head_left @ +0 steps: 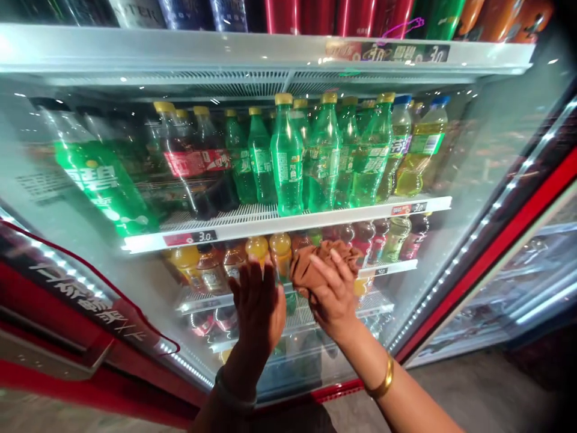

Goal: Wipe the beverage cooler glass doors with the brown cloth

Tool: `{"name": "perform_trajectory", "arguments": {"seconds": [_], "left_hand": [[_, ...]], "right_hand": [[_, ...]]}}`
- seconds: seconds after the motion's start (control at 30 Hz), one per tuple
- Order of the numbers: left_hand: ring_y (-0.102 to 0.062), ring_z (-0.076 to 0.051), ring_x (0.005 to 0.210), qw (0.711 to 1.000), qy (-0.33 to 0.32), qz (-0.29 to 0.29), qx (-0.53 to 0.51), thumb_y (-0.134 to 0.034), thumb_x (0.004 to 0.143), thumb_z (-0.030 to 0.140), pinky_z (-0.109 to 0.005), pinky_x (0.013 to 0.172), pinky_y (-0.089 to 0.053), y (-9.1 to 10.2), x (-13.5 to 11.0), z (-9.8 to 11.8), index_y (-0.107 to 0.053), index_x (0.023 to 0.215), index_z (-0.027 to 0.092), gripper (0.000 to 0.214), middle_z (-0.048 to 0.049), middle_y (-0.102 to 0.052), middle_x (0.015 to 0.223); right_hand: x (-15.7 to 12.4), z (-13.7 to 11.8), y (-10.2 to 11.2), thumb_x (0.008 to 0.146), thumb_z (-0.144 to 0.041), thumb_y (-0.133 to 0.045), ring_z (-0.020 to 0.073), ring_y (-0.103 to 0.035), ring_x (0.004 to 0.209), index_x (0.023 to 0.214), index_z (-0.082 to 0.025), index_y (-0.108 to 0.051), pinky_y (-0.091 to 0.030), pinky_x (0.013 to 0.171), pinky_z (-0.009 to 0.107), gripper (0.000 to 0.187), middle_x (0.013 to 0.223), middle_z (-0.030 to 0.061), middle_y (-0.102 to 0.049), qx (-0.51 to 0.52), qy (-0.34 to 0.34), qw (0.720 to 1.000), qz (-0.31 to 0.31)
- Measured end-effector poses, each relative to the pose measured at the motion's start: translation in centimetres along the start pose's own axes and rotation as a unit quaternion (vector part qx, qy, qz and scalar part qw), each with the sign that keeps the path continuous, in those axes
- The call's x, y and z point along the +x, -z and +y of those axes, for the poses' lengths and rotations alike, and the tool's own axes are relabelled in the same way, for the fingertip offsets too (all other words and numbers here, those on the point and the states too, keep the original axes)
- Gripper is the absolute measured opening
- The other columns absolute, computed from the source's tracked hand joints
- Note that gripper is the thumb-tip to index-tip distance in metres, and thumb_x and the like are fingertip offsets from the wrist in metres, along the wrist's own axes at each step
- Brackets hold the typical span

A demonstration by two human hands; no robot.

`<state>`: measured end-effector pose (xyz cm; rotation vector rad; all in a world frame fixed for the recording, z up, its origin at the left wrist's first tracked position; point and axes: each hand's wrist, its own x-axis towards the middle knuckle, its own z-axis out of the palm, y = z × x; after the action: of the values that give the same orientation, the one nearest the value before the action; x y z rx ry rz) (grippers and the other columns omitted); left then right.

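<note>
A crumpled brown cloth (303, 272) is in my right hand (334, 294), whose fingers lie over it and press it together. The cloth is in front of the lower bottle shelf, seemingly at the glass front (315, 370) of a drinks fridge. My left hand (259, 300) is just to its left, fingers stretched out and holding nothing. Whether its palm touches the glass, I cannot tell. Behind the hands are orange drink bottles (256, 247). A gold bracelet (386, 377) circles my right wrist.
Green soda bottles (287, 159) with yellow caps line the shelf (288, 227) above my hands. Drink cans (282, 15) fill the top shelf. A red door frame (489, 249) runs down the right. At the lower left is a metal handle (54, 358).
</note>
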<state>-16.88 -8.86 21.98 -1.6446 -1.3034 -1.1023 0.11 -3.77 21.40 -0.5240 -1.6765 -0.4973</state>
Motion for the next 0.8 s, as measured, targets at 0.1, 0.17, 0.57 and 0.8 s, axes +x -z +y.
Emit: {"name": "perform_trajectory", "arguments": {"seconds": [0.1, 0.17, 0.57, 0.8], "left_hand": [[0.000, -0.024, 0.164, 1.000, 0.004, 0.008, 0.022, -0.065, 0.092, 0.008, -0.048, 0.134, 0.002, 0.7, -0.4, -1.7, -0.014, 0.166, 0.017, 0.091, -0.0088, -0.004, 0.174], [0.000, -0.023, 0.164, 1.000, 0.007, 0.004, 0.026, -0.065, 0.092, 0.009, -0.049, 0.134, 0.002, 1.1, -1.0, -2.6, -0.013, 0.167, 0.017, 0.092, -0.0092, -0.004, 0.174], [0.002, -0.026, 0.164, 0.999, 0.021, -0.026, 0.026, -0.059, 0.097, 0.017, -0.053, 0.134, 0.002, 5.0, -3.4, -8.1, -0.012, 0.167, 0.018, 0.084, -0.0108, -0.003, 0.174], [0.001, -0.028, 0.163, 0.998, 0.027, -0.059, 0.017, -0.056, 0.099, 0.018, -0.060, 0.133, -0.003, 6.5, -5.9, -10.2, -0.017, 0.167, 0.028, 0.078, -0.0085, -0.003, 0.174]], "right_hand": [[-0.1, 0.0, 0.0, 0.091, -0.022, -0.072, 0.0297, -0.038, 0.155, 0.118, -0.028, -0.064, -0.044, 0.121, 0.055, 0.028, 0.149, 0.0045, -0.061, -0.036, -0.057, 0.997, 0.027], [-1.4, -1.4, -0.5, 0.091, -0.021, -0.072, 0.0304, -0.037, 0.156, 0.120, -0.026, -0.064, -0.043, 0.122, 0.056, 0.031, 0.149, 0.0063, -0.061, -0.041, -0.082, 0.996, 0.024], [0.3, -6.7, -3.6, 0.096, -0.020, -0.066, 0.0271, -0.034, 0.157, 0.123, -0.029, -0.064, -0.044, 0.123, 0.054, 0.028, 0.148, 0.0028, -0.063, -0.003, -0.059, 0.998, -0.007], [-1.0, -12.2, -6.9, 0.101, -0.014, -0.054, 0.0218, -0.038, 0.156, 0.116, -0.026, -0.069, -0.048, 0.123, 0.048, 0.024, 0.144, -0.0013, -0.066, 0.070, 0.053, 0.988, -0.126]]}}
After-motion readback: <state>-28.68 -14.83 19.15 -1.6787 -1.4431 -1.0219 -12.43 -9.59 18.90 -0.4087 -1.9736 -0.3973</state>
